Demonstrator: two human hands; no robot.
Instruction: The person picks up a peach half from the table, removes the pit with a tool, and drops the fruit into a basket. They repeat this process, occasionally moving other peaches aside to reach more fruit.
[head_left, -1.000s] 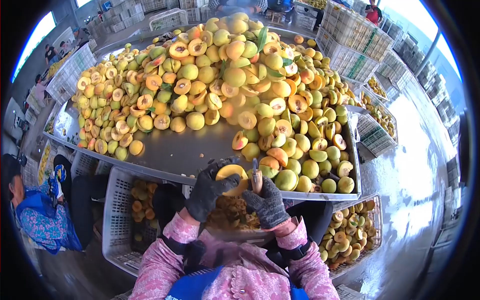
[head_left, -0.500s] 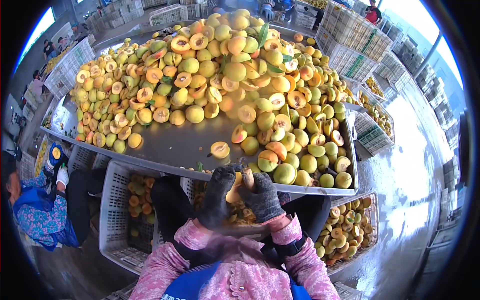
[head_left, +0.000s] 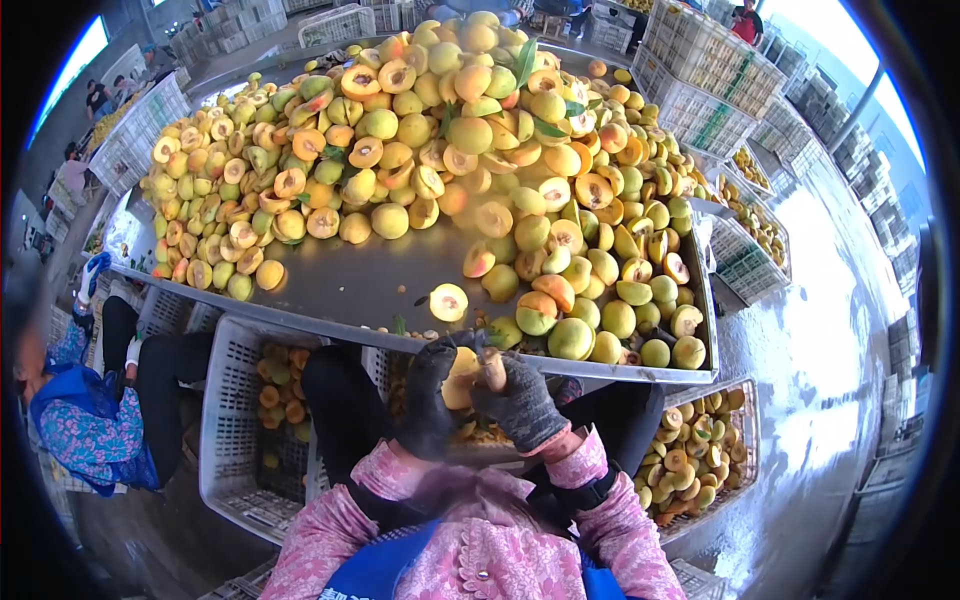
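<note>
My left hand (head_left: 428, 385), in a dark glove, is closed around a yellow peach half (head_left: 460, 378) just below the table's front edge. In my right hand (head_left: 522, 400), also gloved, is a tool with a wooden handle (head_left: 492, 368), pressed close against the peach half; its working end is hidden. Just beyond my hands, a loose peach half (head_left: 448, 302) rests cut face up on the metal table (head_left: 350, 280). A big heap of whole and halved peaches (head_left: 470, 135) covers much of the tabletop.
Below the table's edge stand a grey crate (head_left: 225, 430) at left with peach halves inside and a crate of peach halves (head_left: 690, 450) at right. A co-worker (head_left: 95, 420) sits at far left. Stacked crates (head_left: 710, 75) rise behind, beside a wet floor (head_left: 800, 370).
The loose peach half on the table has tipped so its cut face shows more fully. My hands have shifted slightly downward, still together. The co-worker's arm has reached up toward the table.
</note>
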